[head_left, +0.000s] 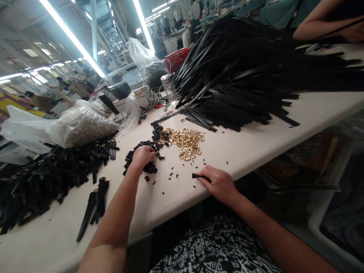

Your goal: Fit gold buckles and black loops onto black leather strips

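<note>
Yr R hand (218,182) has a blk strap (195,176), L hand (144,154) at the blk loops (150,168).
You've got the strap pinched nr the counter (241,151) edge, tip to the L; L hand's bunched narrow over the pile, can't tell if it's gripping one. Gold buckles (188,142) lie against the loops, w/ a strap heap (233,68) behind.

Shiny metal buckles (188,142); smooth straps (236,106) (leather, perhaps).

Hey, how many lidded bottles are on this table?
1 in view: the clear bottle, beside the pile of black strips and beyond the gold buckles. Others may be hidden behind the strips.
</note>
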### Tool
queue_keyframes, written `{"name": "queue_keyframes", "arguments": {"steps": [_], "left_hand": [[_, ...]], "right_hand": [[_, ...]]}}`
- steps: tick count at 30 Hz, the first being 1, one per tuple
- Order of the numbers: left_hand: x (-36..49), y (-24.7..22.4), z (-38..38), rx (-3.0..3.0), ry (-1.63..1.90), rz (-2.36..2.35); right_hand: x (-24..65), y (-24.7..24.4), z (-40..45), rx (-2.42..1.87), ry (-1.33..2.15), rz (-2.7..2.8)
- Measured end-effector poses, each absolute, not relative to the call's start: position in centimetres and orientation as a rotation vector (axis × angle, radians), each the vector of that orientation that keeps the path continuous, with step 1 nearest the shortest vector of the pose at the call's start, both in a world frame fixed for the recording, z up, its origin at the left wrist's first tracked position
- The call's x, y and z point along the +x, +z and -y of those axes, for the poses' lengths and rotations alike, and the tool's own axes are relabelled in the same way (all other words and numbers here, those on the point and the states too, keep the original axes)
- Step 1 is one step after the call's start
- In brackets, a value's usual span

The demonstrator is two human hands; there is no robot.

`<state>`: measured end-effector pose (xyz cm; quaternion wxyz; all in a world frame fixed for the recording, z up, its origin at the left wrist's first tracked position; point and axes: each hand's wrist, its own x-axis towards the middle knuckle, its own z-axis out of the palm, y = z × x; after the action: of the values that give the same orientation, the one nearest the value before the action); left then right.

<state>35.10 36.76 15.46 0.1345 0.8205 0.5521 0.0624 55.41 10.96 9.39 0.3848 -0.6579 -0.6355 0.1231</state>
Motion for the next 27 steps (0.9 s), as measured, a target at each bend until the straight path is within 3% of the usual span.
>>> {"name": "queue_keyframes", "arguments": {"steps": [7, 15, 27], "left_hand": [[35.0, 14.8, -32.1, 2.077, 0.568, -1.405], [36.3, 13.5, -18.6, 0.85, 0.738, -0.925], [37.4, 13.0, -15.7, 0.7, 0.759, -0.885]], "right_hand": [[55.5, 10.2, -10.3, -1.578, 0.385, 1.475], [53.1, 13.3, -9.7, -1.402, 0.343, 1.427], [52.2, 13.0, -9.1, -1.442, 0.286, 1.491]]}}
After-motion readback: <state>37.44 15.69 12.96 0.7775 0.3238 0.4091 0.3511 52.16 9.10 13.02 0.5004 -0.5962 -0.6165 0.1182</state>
